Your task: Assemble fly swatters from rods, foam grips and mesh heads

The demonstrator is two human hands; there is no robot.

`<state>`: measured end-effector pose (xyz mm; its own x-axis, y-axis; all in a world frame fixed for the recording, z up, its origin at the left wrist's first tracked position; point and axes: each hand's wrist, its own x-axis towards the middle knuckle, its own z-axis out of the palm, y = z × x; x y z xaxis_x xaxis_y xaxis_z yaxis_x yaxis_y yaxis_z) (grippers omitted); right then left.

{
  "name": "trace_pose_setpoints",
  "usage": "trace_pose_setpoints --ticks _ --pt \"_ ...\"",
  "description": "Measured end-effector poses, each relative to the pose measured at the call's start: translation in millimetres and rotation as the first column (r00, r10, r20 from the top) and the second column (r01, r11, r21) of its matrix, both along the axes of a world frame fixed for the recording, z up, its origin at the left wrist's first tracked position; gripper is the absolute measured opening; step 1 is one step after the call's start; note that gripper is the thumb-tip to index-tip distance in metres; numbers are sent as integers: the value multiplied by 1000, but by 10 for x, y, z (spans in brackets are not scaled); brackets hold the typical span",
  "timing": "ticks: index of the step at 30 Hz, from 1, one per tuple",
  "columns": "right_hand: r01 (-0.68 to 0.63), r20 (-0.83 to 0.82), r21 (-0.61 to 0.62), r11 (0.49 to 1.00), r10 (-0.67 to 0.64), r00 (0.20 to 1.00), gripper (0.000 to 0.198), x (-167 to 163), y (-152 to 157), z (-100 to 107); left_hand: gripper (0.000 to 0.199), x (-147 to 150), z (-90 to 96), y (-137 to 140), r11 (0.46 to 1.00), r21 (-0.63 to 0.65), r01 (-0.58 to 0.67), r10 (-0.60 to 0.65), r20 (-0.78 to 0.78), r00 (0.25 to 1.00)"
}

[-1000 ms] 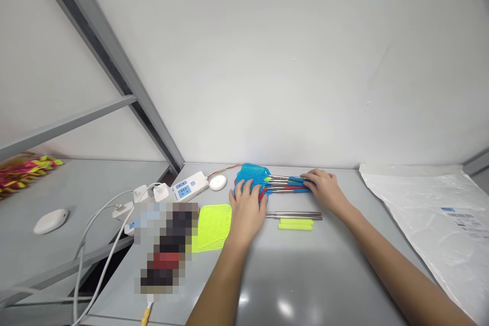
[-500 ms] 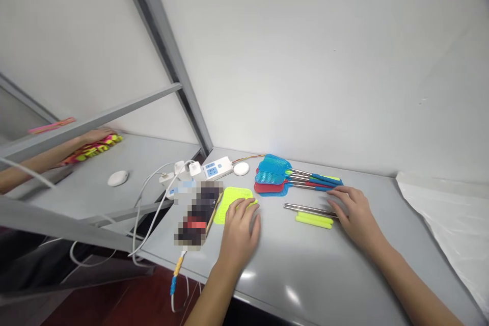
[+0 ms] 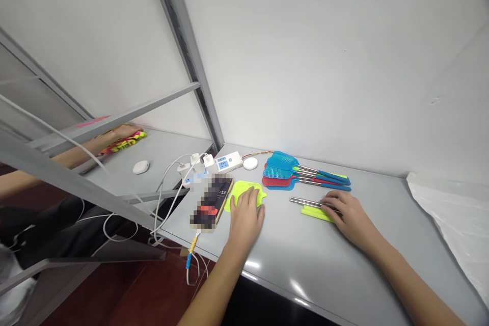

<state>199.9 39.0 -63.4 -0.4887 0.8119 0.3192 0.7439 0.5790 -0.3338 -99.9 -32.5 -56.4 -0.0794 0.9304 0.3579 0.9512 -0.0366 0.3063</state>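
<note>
My right hand [image 3: 346,211] is bending over the right end of the metal rods [image 3: 305,201], so they are sticking out to the left of my fingers. They are lying long ways from left to right, with the right end slanting a bit toward me. The yellow-green tubes [image 3: 315,212] are lying just beside them, on my side. My left hand [image 3: 246,214] is sitting farther from the rods, its fingers and thumb spreading over the yellow-green mesh [image 3: 244,189]. My right fingers are hiding the ends of the rods and tubes, so I'm not telling for sure if I'm pinching anything. Blurry squares are covering much of the phone [image 3: 221,194].
</note>
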Motion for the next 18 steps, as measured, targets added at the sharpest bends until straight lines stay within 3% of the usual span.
trace_pose_setpoints --ticks 6,14,18 --pt "7 1 -27 1000 -7 1000 28 -2 -5 14 31 22 38 26 997 53 50 -50 6 999" --pt "42 -70 -107 993 -49 996 29 26 32 -18 26 -19 46 23 938 317 141 -190 128 974" --pt "71 -105 -138 988 -86 991 28 32 51 -41 19 -24 103 33 951 292 103 -140 111 984"
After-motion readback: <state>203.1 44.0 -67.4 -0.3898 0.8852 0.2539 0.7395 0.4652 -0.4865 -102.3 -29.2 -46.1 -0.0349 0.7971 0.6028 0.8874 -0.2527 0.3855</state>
